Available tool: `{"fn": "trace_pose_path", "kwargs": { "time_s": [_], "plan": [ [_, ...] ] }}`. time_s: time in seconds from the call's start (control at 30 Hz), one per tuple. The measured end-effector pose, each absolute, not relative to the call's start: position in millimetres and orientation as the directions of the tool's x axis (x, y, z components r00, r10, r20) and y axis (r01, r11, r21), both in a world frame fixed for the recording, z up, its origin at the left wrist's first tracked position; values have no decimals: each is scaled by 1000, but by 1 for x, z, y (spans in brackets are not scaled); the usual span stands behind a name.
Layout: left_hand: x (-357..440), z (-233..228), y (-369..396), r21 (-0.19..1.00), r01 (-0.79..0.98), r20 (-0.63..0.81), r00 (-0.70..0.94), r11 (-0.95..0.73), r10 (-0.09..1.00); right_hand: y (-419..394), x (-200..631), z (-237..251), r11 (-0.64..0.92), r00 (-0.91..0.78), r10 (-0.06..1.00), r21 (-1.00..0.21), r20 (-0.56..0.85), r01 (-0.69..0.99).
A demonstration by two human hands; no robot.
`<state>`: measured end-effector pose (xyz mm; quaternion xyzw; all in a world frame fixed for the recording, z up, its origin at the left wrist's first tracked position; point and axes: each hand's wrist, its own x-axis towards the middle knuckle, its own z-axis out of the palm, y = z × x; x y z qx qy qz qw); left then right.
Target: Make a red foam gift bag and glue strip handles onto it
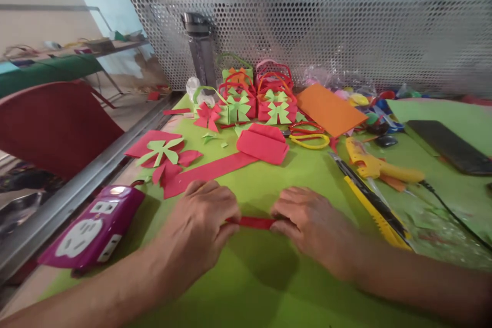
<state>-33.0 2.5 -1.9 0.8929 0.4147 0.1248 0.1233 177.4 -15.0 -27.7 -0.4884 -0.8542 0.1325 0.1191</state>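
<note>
Red paper strip (253, 222): thin, light, creasable; pinched at both ends, left hand (202, 225) at 9 o'clock, right hand (313, 225) at 3, on green table (249, 277).

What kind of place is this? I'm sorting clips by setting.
Probably a paper-craft worktable: both hands press a red paper strip on a green sheet, with finished paper baskets, a glue gun and a utility knife nearby.

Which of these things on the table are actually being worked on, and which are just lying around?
In hand:
left hand and right hand, pinching a red paper strip between them on the green sheet.

Lying about:
paper baskets, orange card, glue gun, yellow knife, purple socket block, phone, bottle.
</note>
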Motion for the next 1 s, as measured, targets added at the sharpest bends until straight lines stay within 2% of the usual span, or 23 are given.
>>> {"fn": "trace_pose_path", "kwargs": {
  "time_s": [0.13,0.27,0.4,0.53,0.67,0.83,1.0],
  "plan": [
    [-48,-2,3,370,779,28,536,-507,844,-15,177,-28,499,-505,859,-340,78,797],
    [-62,-11,3,531,779,-60,427,-334,902,-15,175,-28,498,-499,862,-331,89,802],
    [-64,-16,-1,671,686,-15,392,-282,920,-15,175,-30,495,-494,865,-321,90,808],
    [-64,-14,-4,746,613,30,361,-261,932,-16,176,-31,500,-496,862,-333,103,799],
    [-65,-12,-4,739,603,61,387,-302,920,-17,176,-30,506,-502,858,-350,110,788],
    [-66,-13,-3,644,607,235,423,-466,875,-20,177,-31,566,-552,819,-385,158,729],
    [-65,-15,-4,618,582,292,454,-529,842,-26,177,-31,576,-544,812,-443,212,687]
  ]
}}
